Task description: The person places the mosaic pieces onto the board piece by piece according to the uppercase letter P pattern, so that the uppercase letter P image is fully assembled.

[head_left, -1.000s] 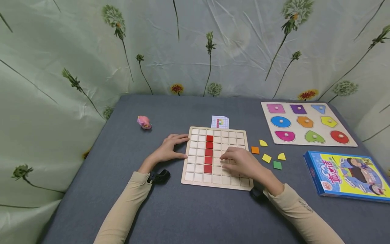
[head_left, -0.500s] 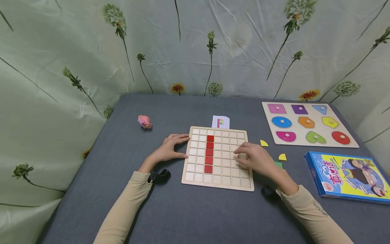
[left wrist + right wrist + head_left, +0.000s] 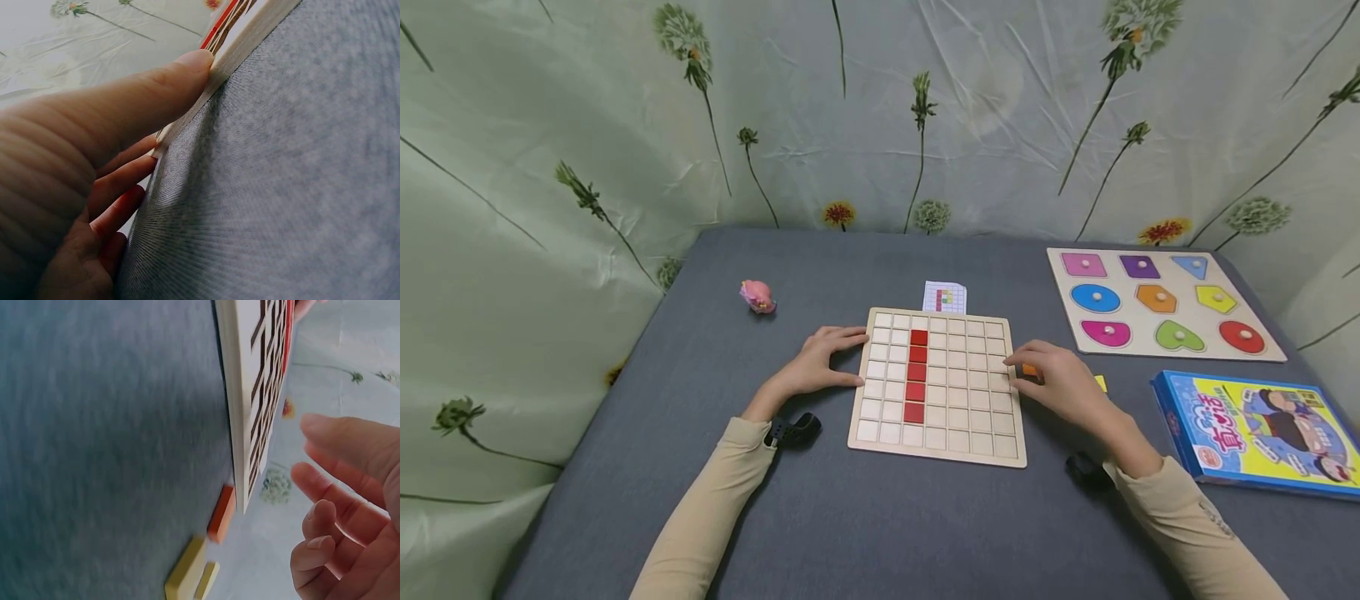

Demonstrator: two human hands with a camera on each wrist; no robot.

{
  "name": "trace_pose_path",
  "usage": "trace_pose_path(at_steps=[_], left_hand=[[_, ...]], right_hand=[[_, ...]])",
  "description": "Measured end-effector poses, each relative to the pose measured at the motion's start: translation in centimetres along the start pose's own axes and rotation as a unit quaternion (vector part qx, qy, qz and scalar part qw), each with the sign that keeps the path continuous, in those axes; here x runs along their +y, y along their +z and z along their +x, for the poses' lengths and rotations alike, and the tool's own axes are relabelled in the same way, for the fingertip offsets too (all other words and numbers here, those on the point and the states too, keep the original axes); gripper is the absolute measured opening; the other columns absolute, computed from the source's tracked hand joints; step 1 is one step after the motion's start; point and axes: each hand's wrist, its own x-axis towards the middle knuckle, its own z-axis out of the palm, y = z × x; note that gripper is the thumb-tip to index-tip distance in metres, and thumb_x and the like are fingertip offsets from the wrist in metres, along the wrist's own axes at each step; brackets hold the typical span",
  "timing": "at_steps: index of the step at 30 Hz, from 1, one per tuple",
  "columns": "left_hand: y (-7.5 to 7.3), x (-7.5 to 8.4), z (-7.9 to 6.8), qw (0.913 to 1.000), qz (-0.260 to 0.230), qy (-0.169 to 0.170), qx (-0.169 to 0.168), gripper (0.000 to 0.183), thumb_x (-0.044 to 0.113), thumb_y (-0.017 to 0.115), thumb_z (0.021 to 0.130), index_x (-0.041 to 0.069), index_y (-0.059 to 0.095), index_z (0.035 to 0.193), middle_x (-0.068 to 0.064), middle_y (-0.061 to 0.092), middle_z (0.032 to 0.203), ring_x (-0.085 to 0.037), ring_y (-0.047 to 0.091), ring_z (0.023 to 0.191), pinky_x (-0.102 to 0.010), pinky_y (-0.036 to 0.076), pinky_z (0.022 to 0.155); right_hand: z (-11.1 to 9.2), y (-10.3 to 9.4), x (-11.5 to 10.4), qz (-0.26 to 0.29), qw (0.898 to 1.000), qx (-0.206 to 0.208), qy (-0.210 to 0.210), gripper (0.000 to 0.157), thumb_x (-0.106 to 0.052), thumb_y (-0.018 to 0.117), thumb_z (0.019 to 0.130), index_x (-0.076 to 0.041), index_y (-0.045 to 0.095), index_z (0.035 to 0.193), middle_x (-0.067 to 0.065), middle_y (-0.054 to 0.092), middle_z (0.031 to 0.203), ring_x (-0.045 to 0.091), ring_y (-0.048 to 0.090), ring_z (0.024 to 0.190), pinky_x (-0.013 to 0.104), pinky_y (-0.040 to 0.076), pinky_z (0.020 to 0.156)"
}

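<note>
Lying well inside left edge of grey cloth-covered table (image 3: 865, 533): square pale-wood grid board (image 3: 957, 398). Left hand (image 3: 811, 365), spread, touches its left side; right hand (image 3: 1063, 385), fingers parted, hovers by right edge.

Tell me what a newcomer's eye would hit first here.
Probably the column of red square tiles on the pale wooden grid board, central in the head view between the left hand and the right hand. Next, likely the cream rectangular board of colourful knobbed shapes at the far right, and the blue-and-yellow rectangular box just below it.
</note>
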Motion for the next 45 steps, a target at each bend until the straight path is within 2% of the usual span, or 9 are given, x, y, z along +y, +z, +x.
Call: trace_pose_path(at_steps=[2,8,12,15,20,33,39,45], left_hand=[[0.0,0.0,0.0,1.0,0.001,0.0,-0.002,0.07,0.028,0.077,0.076,0.007,0.049,0.137,-0.013,0.043,0.147,-0.033,0.037,0.128,-0.056,0.023,0.102],[0.1,-0.1,0.0,1.0,0.0,0.001,-0.002,0.07,0.028,0.077,0.076,0.007,0.049,0.137,-0.013,0.043,0.146,-0.034,0.036,0.129,-0.057,0.023,0.102],[0.0,-0.2,0.0,1.0,0.0,0.003,-0.001,0.07,0.027,0.077,0.076,0.007,0.048,0.138,-0.013,0.042,0.147,-0.033,0.036,0.129,-0.056,0.022,0.103],[0.0,-0.3,0.1,1.0,0.0,0.003,0.0,0.071,0.027,0.077,0.076,0.008,0.048,0.138,-0.012,0.042,0.147,-0.032,0.036,0.129,-0.055,0.022,0.103],[-0.1,-0.3,0.1,1.0,-0.003,0.006,0.001,0.071,0.027,0.077,0.076,0.009,0.048,0.138,-0.012,0.042,0.147,-0.033,0.036,0.129,-0.055,0.023,0.103],[-0.1,-0.4,0.3,1.0,0.001,0.003,-0.005,0.072,0.028,0.077,0.076,0.01,0.047,0.139,-0.011,0.041,0.148,-0.031,0.035,0.131,-0.055,0.022,0.104],[0.0,-0.4,0.1,1.0,0.002,0.001,-0.002,0.071,0.028,0.077,0.076,0.01,0.047,0.139,-0.01,0.041,0.148,-0.031,0.035,0.13,-0.055,0.022,0.104],[0.1,-0.3,0.0,1.0,-0.002,0.002,0.0,0.071,0.028,0.077,0.076,0.009,0.048,0.138,-0.011,0.042,0.147,-0.031,0.036,0.129,-0.055,0.023,0.104]], right_hand=[[-0.1,-0.2,0.4,-0.005,1.0,-0.002,0.013,0.027,-0.008,0.075,0.076,-0.004,0.071,0.103,0.011,0.068,0.099,0.024,0.061,0.086,0.043,0.051,0.076],[-0.1,-0.8,1.5,-0.017,0.999,-0.007,0.033,0.027,-0.008,0.074,0.077,-0.004,0.071,0.104,0.012,0.069,0.099,0.019,0.055,0.072,0.03,0.045,0.063],[-0.1,-0.9,2.0,-0.014,0.999,-0.018,0.042,0.028,-0.008,0.073,0.077,-0.003,0.07,0.105,0.014,0.069,0.1,0.023,0.059,0.078,0.038,0.05,0.069],[0.0,-1.0,2.3,-0.011,0.998,-0.036,0.059,0.03,-0.007,0.072,0.078,-0.002,0.069,0.107,0.016,0.068,0.102,0.028,0.061,0.088,0.046,0.051,0.078],[0.1,-0.9,2.5,-0.02,0.995,-0.064,0.076,0.032,-0.007,0.071,0.078,-0.001,0.068,0.109,0.017,0.067,0.101,0.029,0.06,0.089,0.05,0.049,0.083],[0.7,-0.5,2.8,-0.038,0.993,-0.074,0.078,0.026,-0.008,0.071,0.078,0.001,0.07,0.103,0.015,0.066,0.092,0.025,0.058,0.079,0.046,0.05,0.077],[0.7,-0.6,2.6,-0.034,0.993,-0.077,0.08,0.026,-0.009,0.071,0.079,0.0,0.07,0.104,0.015,0.068,0.095,0.026,0.059,0.083,0.047,0.05,0.08],[0.6,-0.5,2.6,-0.042,0.994,-0.059,0.075,0.026,-0.009,0.071,0.078,-0.001,0.071,0.103,0.015,0.068,0.094,0.026,0.06,0.083,0.046,0.051,0.078]])
